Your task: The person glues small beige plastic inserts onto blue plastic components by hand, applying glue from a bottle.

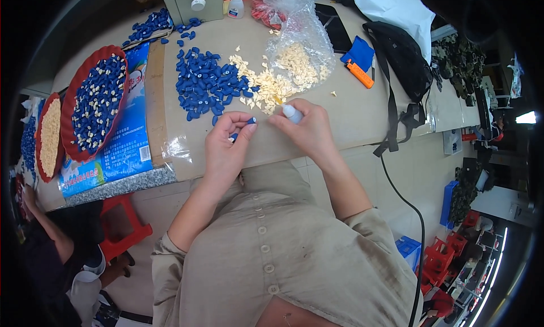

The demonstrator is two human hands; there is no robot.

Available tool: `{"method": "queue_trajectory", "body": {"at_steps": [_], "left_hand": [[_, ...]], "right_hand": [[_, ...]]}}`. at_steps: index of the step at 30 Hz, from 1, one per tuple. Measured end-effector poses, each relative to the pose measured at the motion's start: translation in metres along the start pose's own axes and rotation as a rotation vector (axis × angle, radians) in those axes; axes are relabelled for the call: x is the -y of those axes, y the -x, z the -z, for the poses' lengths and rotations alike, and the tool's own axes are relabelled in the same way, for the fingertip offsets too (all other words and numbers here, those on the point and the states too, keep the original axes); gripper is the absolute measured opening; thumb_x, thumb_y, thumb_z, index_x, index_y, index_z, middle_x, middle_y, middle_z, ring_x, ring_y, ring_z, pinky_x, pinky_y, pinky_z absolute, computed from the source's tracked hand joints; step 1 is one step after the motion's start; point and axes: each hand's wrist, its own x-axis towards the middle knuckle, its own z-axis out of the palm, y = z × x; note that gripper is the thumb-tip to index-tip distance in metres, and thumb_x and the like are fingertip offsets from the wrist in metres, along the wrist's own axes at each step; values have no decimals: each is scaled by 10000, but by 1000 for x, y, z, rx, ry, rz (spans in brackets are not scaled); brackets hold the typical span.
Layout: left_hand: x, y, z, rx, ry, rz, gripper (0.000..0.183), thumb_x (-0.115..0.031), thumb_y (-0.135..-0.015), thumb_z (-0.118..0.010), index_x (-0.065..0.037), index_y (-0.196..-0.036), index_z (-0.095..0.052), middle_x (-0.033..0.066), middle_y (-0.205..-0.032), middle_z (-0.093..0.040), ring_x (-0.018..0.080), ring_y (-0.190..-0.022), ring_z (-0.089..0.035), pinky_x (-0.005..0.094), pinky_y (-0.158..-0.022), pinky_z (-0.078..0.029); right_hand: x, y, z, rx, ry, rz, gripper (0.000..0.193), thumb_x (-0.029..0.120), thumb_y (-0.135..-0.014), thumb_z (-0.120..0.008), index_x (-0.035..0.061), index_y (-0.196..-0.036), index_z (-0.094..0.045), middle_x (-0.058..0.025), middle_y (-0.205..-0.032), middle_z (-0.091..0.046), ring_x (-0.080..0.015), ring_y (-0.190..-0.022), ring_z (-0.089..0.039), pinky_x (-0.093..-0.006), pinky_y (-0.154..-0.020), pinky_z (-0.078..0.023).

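My left hand [228,146] pinches a small blue piece [251,121] with a pale end between thumb and forefinger. A second blue piece [233,137] shows against its curled fingers. In my right hand [309,127] is a small white squeeze bottle [292,113], its yellowish nozzle [278,100] pointing away from me toward the pale bits. Both hands are close together above the table's near edge. Beyond them lie a heap of small blue pieces [207,84] and, right beside it, scattered cream-coloured bits [262,88]. More such bits fill a clear plastic bag [310,49].
Left on the table are a red tray [69,129] of blue and cream pieces and a smaller red tray [41,151] of cream bits. An orange-handled tool [360,75], a black bag [399,58] and a white bottle [236,7] lie farther back. A co-worker's arm [51,228] shows at left.
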Motion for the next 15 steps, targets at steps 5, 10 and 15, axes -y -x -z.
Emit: {"method": "queue_trajectory", "body": {"at_steps": [5,10,15], "left_hand": [[3,3,2,17,-47,-88,138,-14,-797,-549,9,-925,-503,49,-850,-569,67,-780,-525,177,-697,-406],[5,3,4,35,-46,-101,137,-3,-796,-546,13,-925,-504,49,-854,-569,69,-794,-529,178,-703,-407],[4,5,5,39,-67,-103,135,-4,-795,-548,11,-922,-507,49,-849,-572,69,-789,-531,179,-703,-409]], "right_hand": [[17,-3,-5,-3,344,8,255,241,-630,-692,18,-720,-608,-127,-573,-558,-238,-518,-550,-320,-514,-428],[9,-4,-3,48,289,35,246,226,-629,-679,18,-745,-619,-143,-638,-586,-278,-583,-571,-335,-552,-443],[5,-1,-6,21,265,64,215,205,-651,-655,20,-756,-617,-146,-681,-593,-282,-620,-576,-339,-571,-445]]}}
